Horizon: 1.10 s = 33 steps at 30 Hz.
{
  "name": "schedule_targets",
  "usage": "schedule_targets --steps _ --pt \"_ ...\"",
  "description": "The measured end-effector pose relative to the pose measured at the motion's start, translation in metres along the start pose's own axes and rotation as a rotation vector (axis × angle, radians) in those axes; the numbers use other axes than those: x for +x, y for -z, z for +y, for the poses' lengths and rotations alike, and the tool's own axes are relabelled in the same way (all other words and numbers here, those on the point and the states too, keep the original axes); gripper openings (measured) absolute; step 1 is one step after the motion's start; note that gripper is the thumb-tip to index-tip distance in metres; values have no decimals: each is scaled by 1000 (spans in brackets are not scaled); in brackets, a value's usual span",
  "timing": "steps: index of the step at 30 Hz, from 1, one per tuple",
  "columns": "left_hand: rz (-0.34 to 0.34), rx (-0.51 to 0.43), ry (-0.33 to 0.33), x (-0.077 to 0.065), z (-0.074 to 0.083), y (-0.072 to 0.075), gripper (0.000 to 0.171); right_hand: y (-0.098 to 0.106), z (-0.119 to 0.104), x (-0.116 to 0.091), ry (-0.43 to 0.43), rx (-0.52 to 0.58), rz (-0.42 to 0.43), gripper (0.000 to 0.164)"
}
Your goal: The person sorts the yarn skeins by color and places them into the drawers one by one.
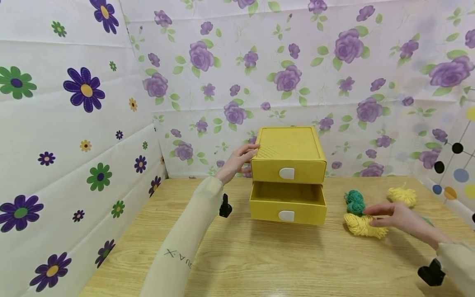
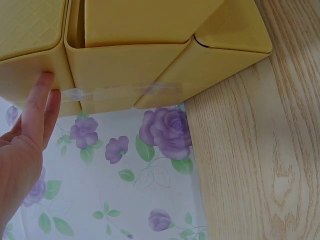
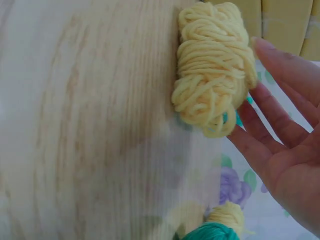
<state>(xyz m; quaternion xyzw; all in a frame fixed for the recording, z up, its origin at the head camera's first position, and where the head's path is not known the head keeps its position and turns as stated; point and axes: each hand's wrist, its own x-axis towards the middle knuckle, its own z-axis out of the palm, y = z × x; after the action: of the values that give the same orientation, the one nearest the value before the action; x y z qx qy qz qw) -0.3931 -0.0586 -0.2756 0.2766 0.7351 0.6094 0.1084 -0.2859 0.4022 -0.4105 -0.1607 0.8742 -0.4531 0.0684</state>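
Note:
A yellow two-drawer box (image 1: 289, 142) stands on the table. Its lower drawer (image 1: 306, 213) is pulled out, and the upper one is closed. My left hand (image 1: 237, 163) rests its extended fingers on the box's left side, as the left wrist view also shows. Over at the right, my right hand (image 1: 404, 220) is at a skein of yellow yarn (image 1: 360, 226), with its fingers loosely spread along one side of the skein (image 3: 215, 65). Whether the fingertips press on it, I cannot tell. Directly behind that skein lies a green yarn ball (image 1: 355, 202).
Another yellow yarn bundle (image 1: 402, 196) lies farther back on the right. Some more green yarn (image 1: 427, 221) is mostly hidden behind my right hand. Flowered cloth walls (image 1: 208, 95) border the wooden table (image 1: 237, 255) at the back and sides.

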Motion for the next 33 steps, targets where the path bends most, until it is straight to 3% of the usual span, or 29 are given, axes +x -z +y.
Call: schedule_targets --steps 4,11,18,26,33 --pt "0 -1 3 0 0 0 44 -2 5 2 15 -4 -3 44" --pt "4 12 -1 -1 1 0 44 -8 9 6 163 -135 26 33" --pt "4 -4 -5 1 -3 1 44 -10 9 7 94 -115 -4 37" --pt "36 0 -36 12 -22 6 41 -10 12 7 83 -110 15 36" --pt "37 14 -45 12 -24 6 40 -7 15 4 56 43 -24 36"
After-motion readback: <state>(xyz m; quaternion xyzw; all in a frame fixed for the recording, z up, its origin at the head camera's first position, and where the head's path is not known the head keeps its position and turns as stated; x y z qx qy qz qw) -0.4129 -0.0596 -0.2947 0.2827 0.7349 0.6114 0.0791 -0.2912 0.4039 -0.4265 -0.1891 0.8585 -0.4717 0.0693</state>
